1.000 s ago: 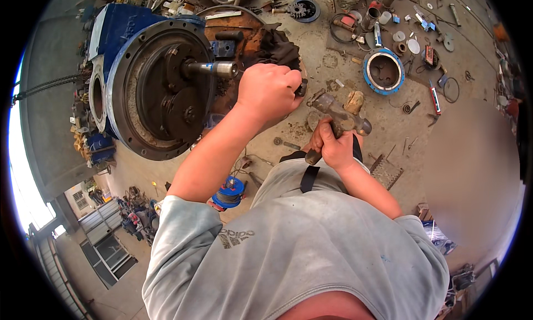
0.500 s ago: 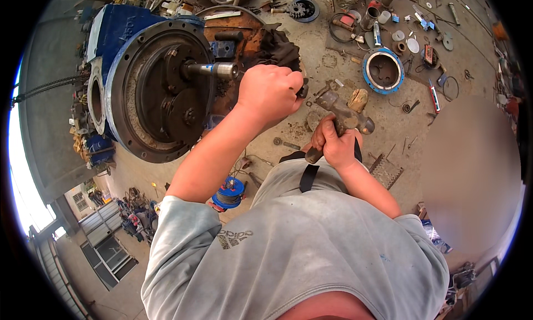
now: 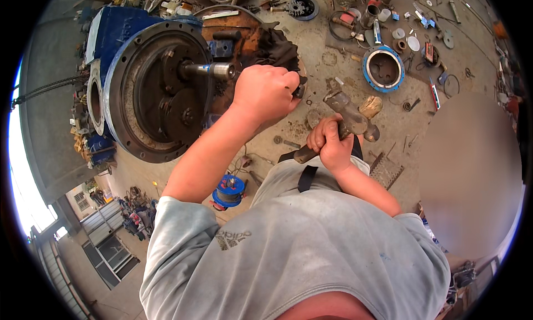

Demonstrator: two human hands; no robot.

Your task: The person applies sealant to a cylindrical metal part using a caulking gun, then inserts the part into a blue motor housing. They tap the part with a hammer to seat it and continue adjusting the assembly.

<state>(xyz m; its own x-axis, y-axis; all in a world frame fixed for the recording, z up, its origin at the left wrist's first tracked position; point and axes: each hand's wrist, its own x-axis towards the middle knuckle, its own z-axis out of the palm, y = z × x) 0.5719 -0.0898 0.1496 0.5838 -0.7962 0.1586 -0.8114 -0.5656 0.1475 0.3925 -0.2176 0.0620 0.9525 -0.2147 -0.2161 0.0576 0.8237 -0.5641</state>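
My right hand [image 3: 334, 146] is wrapped round the short handle of a worn ball-peen hammer [image 3: 355, 120], held in front of my waist with its heavy head pointing away to the right. My left hand [image 3: 265, 93] is closed in a fist, raised beside the large machine. A small dark thing [image 3: 300, 90] pokes out past its fingers, but its kind is mostly hidden. Left of that fist, a bright metal shaft [image 3: 214, 70] sticks out of a round, dark flanged housing [image 3: 125, 98] with a blue casing [image 3: 119, 28].
A dark rag [image 3: 277, 49] lies behind my left hand on a rusty part. On the floor stand a blue-rimmed ring [image 3: 367, 70], a blue cable reel [image 3: 229, 200] and a chunk of wood [image 3: 371, 106]. Scattered tools and parts cover the far floor. A blurred shape [image 3: 472, 175] fills the right side.
The hammer has shifted slightly: its head is a little further right and lower, its handle end further left. My left hand has barely moved and stays closed.
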